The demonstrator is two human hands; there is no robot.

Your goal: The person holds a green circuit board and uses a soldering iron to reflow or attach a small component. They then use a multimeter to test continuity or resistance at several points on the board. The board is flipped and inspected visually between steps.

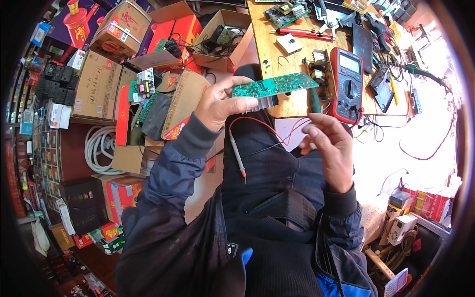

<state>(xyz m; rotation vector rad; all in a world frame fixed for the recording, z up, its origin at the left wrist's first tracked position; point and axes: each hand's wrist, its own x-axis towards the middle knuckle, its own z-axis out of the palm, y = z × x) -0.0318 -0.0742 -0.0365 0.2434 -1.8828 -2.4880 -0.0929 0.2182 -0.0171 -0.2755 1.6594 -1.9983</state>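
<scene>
My left hand grips a green circuit board by its left end, thumb in front. The board is tilted, solder side showing, with a finned metal heat sink beneath it. My right hand is raised below the board's right end, its fingers curled together. Just above those fingertips stands a dark green tool handle; whether they touch it I cannot tell. A test probe with a red lead hangs over my left thigh. Thin leads run toward my right hand. A red multimeter lies on the table beside it.
The wooden table holds a red pen-like tool, a white block, a black phone-like slab and another circuit board. Open cardboard boxes of electronic parts stand at the left, near a coiled white hose.
</scene>
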